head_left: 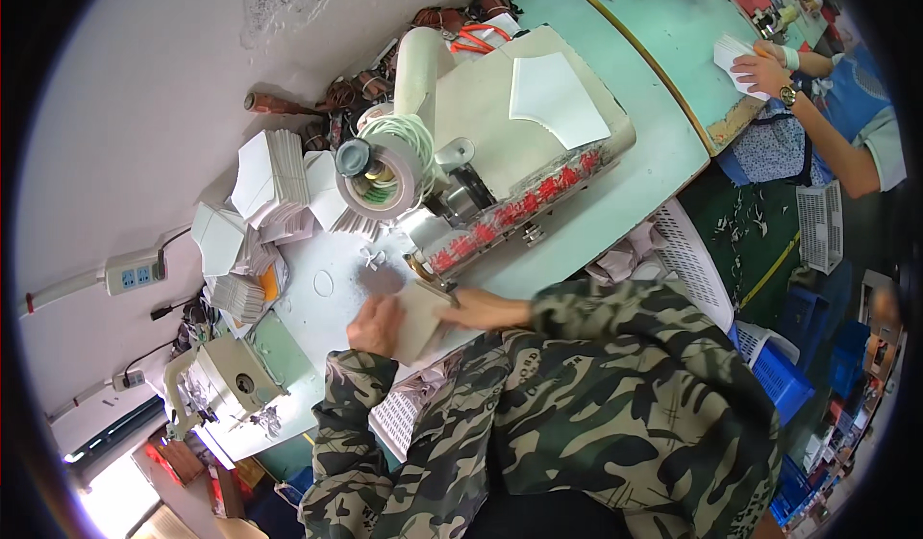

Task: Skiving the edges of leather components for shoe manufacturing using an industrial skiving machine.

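A flat beige piece [420, 320], perhaps a stack of sheets, is held low at the near edge of the pale table [317, 250]. My left hand [376, 325] is curled closed at its left side, slightly blurred. From the right, my right hand [488, 309] grips the opposite side, thumb and fingers pressed to the edge. Just beyond them is the cream machine [471, 97] with red, worn paint along its front. A loose white cut piece [556, 99] lies on its top. Whether the beige piece touches the machine, I cannot tell.
Stacks of white cut pieces [269, 178] stand left of the machine. A tape roll [378, 175] sits on it; orange-handled pliers [473, 39] lie behind. A white basket [687, 260] is below the table's right edge. At the far right, another person's hands [764, 70] hold white pieces.
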